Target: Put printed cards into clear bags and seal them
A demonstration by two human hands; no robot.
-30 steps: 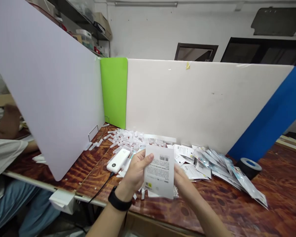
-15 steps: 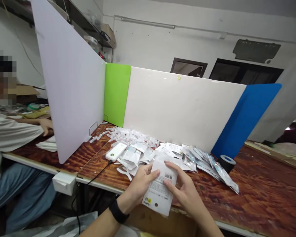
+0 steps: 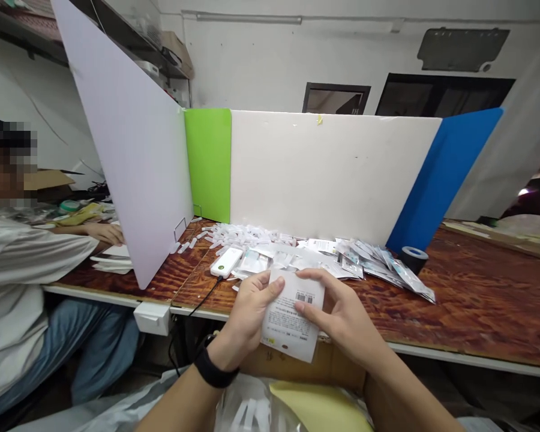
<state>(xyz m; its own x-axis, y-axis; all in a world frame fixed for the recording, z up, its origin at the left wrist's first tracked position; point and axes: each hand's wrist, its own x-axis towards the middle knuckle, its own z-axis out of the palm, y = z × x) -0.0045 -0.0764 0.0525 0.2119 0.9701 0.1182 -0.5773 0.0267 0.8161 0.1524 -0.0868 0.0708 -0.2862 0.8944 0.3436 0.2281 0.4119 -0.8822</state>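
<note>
A white printed packet (image 3: pixel 291 327) with a barcode is held between both hands, just in front of the table edge. My left hand (image 3: pixel 251 306) grips its left side, the thumb lying across the upper corner. On the other side, my right hand (image 3: pixel 339 309) pinches the packet's upper right part between thumb and fingers. Beyond them on the table lie a white power-bank-like device (image 3: pixel 226 263) with a black cable, many small white plastic pieces (image 3: pixel 247 233) and a heap of flat silver-white packets (image 3: pixel 373 261).
White partition boards (image 3: pixel 333 174) with green and blue ends stand around the table. A black tape roll (image 3: pixel 414 259) sits right of the packets. At left, behind a board, a person's hand (image 3: pixel 103 233) rests by white sheets. A yellow sheet (image 3: pixel 319 408) lies below my hands.
The camera view has tilted down, so the table and boards sit differently. The packet is tipped further, its lower end nearer the hands. Both hands keep hold of it.
</note>
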